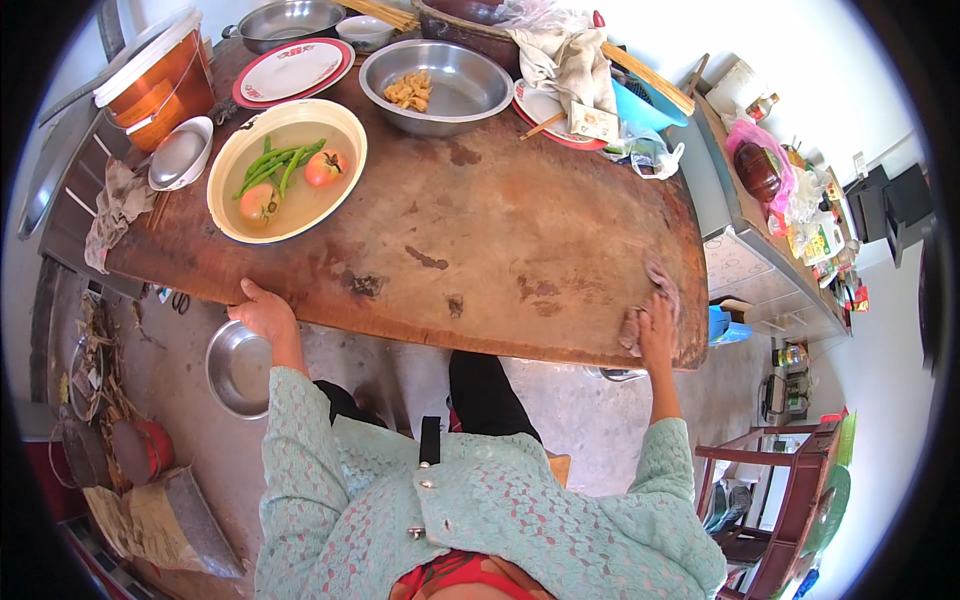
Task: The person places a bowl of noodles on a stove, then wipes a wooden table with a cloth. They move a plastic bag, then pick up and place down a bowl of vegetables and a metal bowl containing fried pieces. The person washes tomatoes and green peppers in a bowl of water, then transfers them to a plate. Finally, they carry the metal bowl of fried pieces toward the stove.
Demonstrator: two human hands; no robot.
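My right hand [657,328] presses a crumpled pinkish-brown cloth [663,276] flat against the wooden tabletop [480,225], close to its front right corner. At the front left edge, my left hand [264,313] grips the table, thumb over the rim and some fingers out of sight. Beyond that hand stands a cream enamel basin [218,202] of water. Green peppers or bean pods [271,166] and two tomatoes [326,168] sit in the water. Dark stains mark the wood between my hands.
Along the back are a steel bowl [480,86] with yellowish pieces [409,91], plates [292,69], an orange bucket [169,97] and a blue basin [641,109]. A small bowl [181,154] and grey rag [120,202] lie left. A metal basin [236,375] is on the floor.
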